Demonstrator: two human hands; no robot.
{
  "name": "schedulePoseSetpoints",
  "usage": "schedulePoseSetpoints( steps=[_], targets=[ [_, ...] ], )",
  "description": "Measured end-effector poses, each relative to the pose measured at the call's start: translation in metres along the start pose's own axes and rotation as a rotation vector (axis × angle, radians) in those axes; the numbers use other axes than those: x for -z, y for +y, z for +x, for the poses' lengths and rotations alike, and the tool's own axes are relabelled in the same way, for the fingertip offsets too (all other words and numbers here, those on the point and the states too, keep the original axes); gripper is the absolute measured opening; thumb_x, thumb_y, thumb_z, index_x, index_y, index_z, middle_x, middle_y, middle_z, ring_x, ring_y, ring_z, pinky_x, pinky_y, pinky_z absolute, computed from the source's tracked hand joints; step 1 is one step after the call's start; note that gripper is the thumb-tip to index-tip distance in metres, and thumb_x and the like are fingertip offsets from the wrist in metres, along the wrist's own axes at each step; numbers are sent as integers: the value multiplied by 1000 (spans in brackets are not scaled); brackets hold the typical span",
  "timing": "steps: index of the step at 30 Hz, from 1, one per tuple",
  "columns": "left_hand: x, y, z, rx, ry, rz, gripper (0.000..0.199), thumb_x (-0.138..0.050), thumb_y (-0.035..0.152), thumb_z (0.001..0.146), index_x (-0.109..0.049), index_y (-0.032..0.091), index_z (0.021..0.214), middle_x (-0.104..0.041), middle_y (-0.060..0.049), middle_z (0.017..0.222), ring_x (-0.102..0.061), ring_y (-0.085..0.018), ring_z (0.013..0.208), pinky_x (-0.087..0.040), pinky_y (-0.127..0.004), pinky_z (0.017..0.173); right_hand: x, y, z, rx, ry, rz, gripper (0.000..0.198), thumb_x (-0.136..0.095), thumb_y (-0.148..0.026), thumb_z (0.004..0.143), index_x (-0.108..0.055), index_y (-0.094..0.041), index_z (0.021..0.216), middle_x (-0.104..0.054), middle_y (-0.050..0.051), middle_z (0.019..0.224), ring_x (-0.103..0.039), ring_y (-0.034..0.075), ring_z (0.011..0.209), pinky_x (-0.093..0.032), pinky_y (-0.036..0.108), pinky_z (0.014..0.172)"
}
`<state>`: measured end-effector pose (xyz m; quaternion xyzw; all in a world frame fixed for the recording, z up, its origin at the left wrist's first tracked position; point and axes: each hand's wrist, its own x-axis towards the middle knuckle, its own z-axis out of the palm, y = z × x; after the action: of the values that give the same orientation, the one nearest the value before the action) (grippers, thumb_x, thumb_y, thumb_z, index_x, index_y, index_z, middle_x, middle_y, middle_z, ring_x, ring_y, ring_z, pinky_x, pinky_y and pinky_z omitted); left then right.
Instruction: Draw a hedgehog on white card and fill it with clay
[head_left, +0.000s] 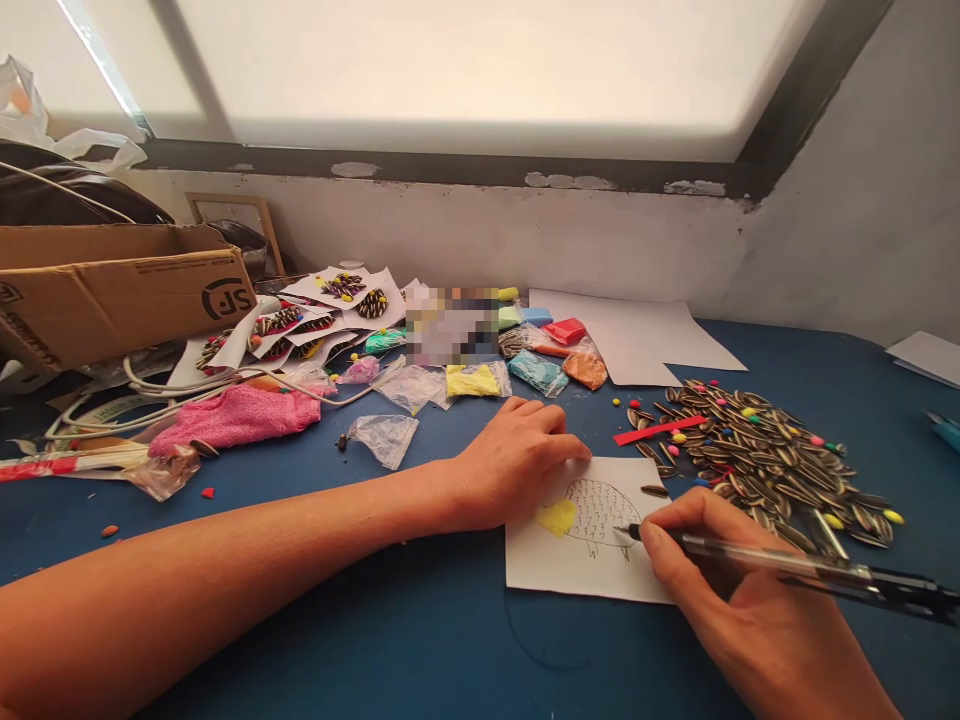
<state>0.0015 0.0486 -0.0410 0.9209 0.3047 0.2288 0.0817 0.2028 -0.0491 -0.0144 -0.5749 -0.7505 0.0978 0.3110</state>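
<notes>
My right hand [739, 590] grips a clear-barrelled black pen [795, 562], its tip on a small white card [540, 572]. On the card is a rounded outline drawing [600, 512] filled with small curved marks, with short legs below. A flat yellow patch [556, 517] adjoins the drawing's left side. My left hand [517, 465] rests over the card's upper left corner, fingers loosely bent and apart, holding nothing that I can see. Right of the card lies a heap of striped sunflower seeds [780, 460] mixed with small coloured balls.
Packets of coloured clay [540, 372] lie behind my left hand, beside white paper sheets [637, 335]. Farther left are a pink cloth [240, 415], a white cable, seed-decorated papers [330, 310] and a cardboard box [127, 290]. A red strip [660, 430] touches the seed heap.
</notes>
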Motion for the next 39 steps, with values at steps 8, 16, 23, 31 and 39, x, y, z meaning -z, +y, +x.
schedulePoseSetpoints(
  steps=[8,16,23,31,39],
  targets=[
    [-1,0,0,-7,13,2,31,-44,11,91,-70,24,104,-56,-4,87,-50,-16,81,-34,-33,79,-3,-7,3,-26,5,75,19,-54,-34,86,-59,-27,69,-60,-6,54,-57,11,46,-44,18,42],
    [0,0,0,-6,13,1,31,-44,12,91,-70,23,104,-56,-4,87,-49,-16,80,-34,-33,78,-1,-7,2,-6,20,66,21,-53,-33,86,-57,-27,66,-58,-7,53,-55,10,44,-42,18,41],
    [0,0,-1,-9,15,2,30,-45,13,91,-70,23,103,-56,-4,87,-49,-16,79,-34,-33,78,-3,-2,-3,-34,-15,45,21,-51,-35,88,-56,-26,70,-58,-6,58,-56,12,51,-45,21,47],
    [-1,-1,0,-14,24,-10,31,-44,12,91,-70,23,105,-56,-4,87,-50,-16,81,-34,-34,79,-5,-2,-2,-10,-8,60,22,-52,-33,88,-55,-27,68,-56,-7,56,-54,11,48,-42,19,45],
    [0,1,0,-11,16,0,31,-44,12,91,-70,23,103,-56,-4,87,-49,-16,80,-33,-33,78,-3,-1,-2,-45,-16,50,23,-50,-35,87,-54,-26,66,-53,-6,55,-52,11,47,-41,20,43]
  ],
)
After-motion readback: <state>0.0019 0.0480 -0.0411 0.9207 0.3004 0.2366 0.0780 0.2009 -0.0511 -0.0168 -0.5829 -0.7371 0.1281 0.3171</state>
